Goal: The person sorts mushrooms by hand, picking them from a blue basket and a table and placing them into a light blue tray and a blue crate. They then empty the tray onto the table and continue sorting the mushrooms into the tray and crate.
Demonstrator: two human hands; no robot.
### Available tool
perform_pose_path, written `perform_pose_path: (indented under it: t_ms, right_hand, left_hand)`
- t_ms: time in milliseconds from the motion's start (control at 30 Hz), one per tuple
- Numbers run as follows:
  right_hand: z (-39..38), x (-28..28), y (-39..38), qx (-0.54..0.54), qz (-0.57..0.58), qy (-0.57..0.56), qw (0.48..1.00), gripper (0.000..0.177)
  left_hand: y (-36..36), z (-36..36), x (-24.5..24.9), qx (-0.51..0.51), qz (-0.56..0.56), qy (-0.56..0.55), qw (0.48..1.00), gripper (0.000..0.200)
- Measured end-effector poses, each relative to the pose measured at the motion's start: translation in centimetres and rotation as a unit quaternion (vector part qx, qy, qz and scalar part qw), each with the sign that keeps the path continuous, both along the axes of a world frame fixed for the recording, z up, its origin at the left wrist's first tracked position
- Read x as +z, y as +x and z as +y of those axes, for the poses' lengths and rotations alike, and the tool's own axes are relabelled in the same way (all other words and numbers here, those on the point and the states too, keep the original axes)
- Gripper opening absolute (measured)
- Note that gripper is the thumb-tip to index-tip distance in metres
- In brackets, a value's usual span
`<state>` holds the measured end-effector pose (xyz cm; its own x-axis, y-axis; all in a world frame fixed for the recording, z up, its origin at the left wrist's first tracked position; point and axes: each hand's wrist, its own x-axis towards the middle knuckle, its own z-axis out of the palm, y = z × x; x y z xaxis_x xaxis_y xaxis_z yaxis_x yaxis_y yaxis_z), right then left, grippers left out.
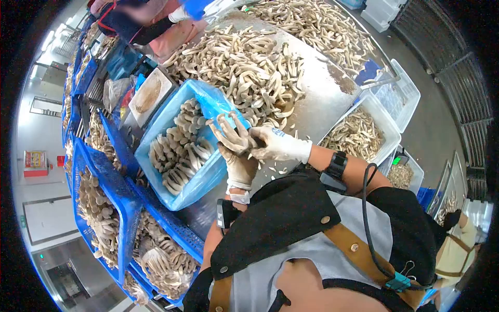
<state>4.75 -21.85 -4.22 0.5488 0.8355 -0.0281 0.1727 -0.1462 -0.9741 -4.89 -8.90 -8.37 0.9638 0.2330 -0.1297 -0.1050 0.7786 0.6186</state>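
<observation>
My left hand (240, 167), in a soiled white glove, is closed around the base of a mushroom cluster (232, 136). The cluster's long pale stems point up and left. From the right, my right hand (280, 144), also gloved, has its bent fingers pressed against the same cluster near its base; anything else inside them is hidden. Just left of my hands stands a crate lined with blue plastic (179, 200), holding rows of trimmed mushrooms (179, 143). Beyond my hands, a large heap of loose mushrooms (244, 67) covers part of the metal table (325, 96).
Blue baskets (127, 223) of mushroom clusters are stacked at left. A scale (150, 96) sits behind the lined crate. White bins (387, 145) with mushroom pieces stand at right. Across the table is a co-worker's gloved hand (180, 14); another person (457, 247) is at far right.
</observation>
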Motion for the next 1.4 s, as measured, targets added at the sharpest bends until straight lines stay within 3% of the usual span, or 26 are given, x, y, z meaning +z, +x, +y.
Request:
perform_pose_path:
  t_ms: [67, 133, 167, 200, 267, 333, 433, 467, 500, 567, 667, 700, 733, 800, 867, 967, 1033, 1100, 1200, 1300, 1333, 1400]
  right_hand:
    - [-0.9, -0.1, 1.1, -0.014, -0.037, -0.028, 0.999, 0.031]
    - [-2.4, 0.2, 3.0, -0.044, -0.177, -0.183, 0.966, 0.041]
    - [-2.5, 0.5, 3.3, -0.071, -0.253, -0.252, 0.931, 0.049]
    - [-3.2, 2.5, 3.1, -0.074, -0.266, -0.292, 0.916, 0.074]
    - [-2.0, -0.9, 3.0, -0.114, -0.164, -0.027, 0.98, 0.082]
    - [-1.2, 1.0, 2.0, -0.115, 0.07, 0.141, 0.981, 0.084]
    - [-1.0, 4.0, 2.2, -0.125, 0.316, 0.283, 0.897, 0.085]
    - [-1.1, 4.1, 2.7, -0.079, 0.351, 0.392, 0.847, 0.079]
    - [-1.8, 3.6, 3.1, -0.057, 0.413, 0.371, 0.83, 0.072]
    - [-2.7, 2.4, 3.8, -0.011, 0.516, 0.327, 0.791, 0.063]
    - [-2.2, 1.6, 3.1, -0.021, 0.466, 0.272, 0.842, 0.057]
    - [-1.6, 3.8, 2.2, -0.049, 0.307, 0.214, 0.926, 0.061]
    - [-1.2, 2.6, 3.1, -0.057, 0.194, 0.187, 0.961, 0.065]
    - [-1.3, 4.2, 3.7, -0.086, 0.029, 0.062, 0.994, 0.072]
    - [-2.9, 8.3, 3.7, -0.127, -0.075, -0.13, 0.981, 0.077]
    - [-2.7, 8.9, 2.7, -0.128, -0.072, 0.002, 0.989, 0.076]
    - [-1.2, 6.7, 3.0, -0.11, -0.229, 0.061, 0.965, 0.066]
    - [0.4, 4.1, 3.3, -0.069, 0.025, 0.057, 0.996, 0.056]
    - [-0.2, 6.8, 2.6, 0.035, 0.112, -0.067, 0.991, 0.051]
    - [-0.7, 3.8, 2.0, 0.025, -0.14, -0.031, 0.989, 0.05]
    - [-0.8, 3.1, 2.8, 0.067, -0.008, -0.156, 0.985, 0.054]
    - [-1.8, 4.7, 3.0, 0.013, -0.202, -0.194, 0.96, 0.054]
  left_hand:
    - [0.4, 0.0, 1.2, 0.028, -0.005, 0.046, 0.999, 0.085]
    - [1.1, 0.8, 0.3, 0.025, -0.025, -0.025, 0.999, 0.085]
    - [1.3, 1.1, 0.9, 0.023, -0.035, -0.061, 0.997, 0.085]
    - [1.1, 1.3, 1.8, -0.014, -0.041, -0.036, 0.998, 0.086]
    - [2.0, 1.2, 2.7, -0.002, 0.01, 0.094, 0.995, 0.09]
    - [2.8, 0.1, 4.6, 0.007, 0.034, 0.19, 0.981, 0.096]
    - [3.5, -0.7, 7.1, 0.026, -0.022, 0.221, 0.975, 0.099]
    - [3.2, 0.6, 6.6, 0.025, -0.007, 0.19, 0.982, 0.094]
    - [3.5, 1.1, 8.1, 0.048, 0.069, 0.182, 0.98, 0.095]
    - [3.5, 2.4, 7.6, 0.034, 0.12, 0.153, 0.98, 0.092]
    - [3.3, 0.4, 7.7, -0.102, -0.007, 0.029, 0.994, 0.088]
    - [3.1, 0.0, 8.7, -0.143, 0.004, -0.006, 0.99, 0.086]
    - [3.1, 0.1, 8.1, -0.14, 0.016, -0.024, 0.99, 0.088]
    - [2.7, 0.8, 5.8, -0.138, 0.021, -0.07, 0.988, 0.089]
    - [2.2, 1.8, 4.3, -0.135, 0.007, -0.092, 0.986, 0.088]
    - [1.6, 1.7, 5.1, -0.103, 0.002, -0.017, 0.995, 0.088]
    - [1.3, 1.2, 6.2, -0.07, 0.014, 0.03, 0.997, 0.083]
    - [1.3, 1.6, 5.5, -0.063, 0.014, 0.051, 0.997, 0.079]
    - [1.1, 2.6, 4.9, -0.07, 0.049, 0.012, 0.996, 0.078]
    - [1.0, 3.3, 4.0, -0.05, 0.067, 0.004, 0.996, 0.083]
    - [1.0, 2.9, 4.4, -0.041, 0.055, -0.002, 0.998, 0.085]
    - [1.1, 3.0, 3.7, -0.037, 0.026, -0.003, 0.999, 0.093]
